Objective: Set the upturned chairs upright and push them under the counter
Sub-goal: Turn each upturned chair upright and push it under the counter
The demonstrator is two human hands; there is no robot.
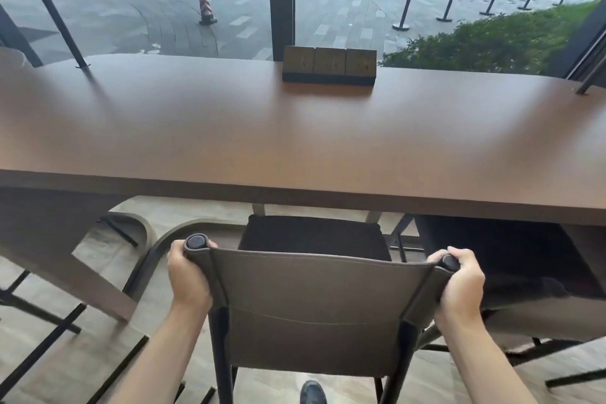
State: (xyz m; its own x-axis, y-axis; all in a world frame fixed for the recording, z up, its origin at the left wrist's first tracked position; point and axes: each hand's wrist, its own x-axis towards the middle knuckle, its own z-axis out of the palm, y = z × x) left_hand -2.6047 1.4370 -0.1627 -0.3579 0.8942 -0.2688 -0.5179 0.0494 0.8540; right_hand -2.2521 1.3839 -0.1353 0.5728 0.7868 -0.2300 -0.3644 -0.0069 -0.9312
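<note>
**Chair upright, push under the bench under way**

You are gripping the chair (314,292) by the two top corners of its backrest: your left hand (188,272) is curling round the left post, and your right hand (460,282) is wrapping the right one. The chair is standing upright between your hands, its dark seat (313,238) ahead of them and reaching just to the bench (295,134) edge. Judging by that, the righting of this chair is done and the push is only partly made; the seat is not yet clearly under the top.

Just beyond your right hand another chair (524,272) is sitting tucked under the bench, close enough that the two may be rubbing if you are steering wide. Out past your left hand a slanted bench support (65,256) is coming down to the floor, with dark chair legs (42,338) around it, whether upright or upturned I cannot tell. Far ahead of your hands a wooden box (329,65) is resting on the benchtop, clear of your path. Your shoe (313,392) is showing below the backrest.
</note>
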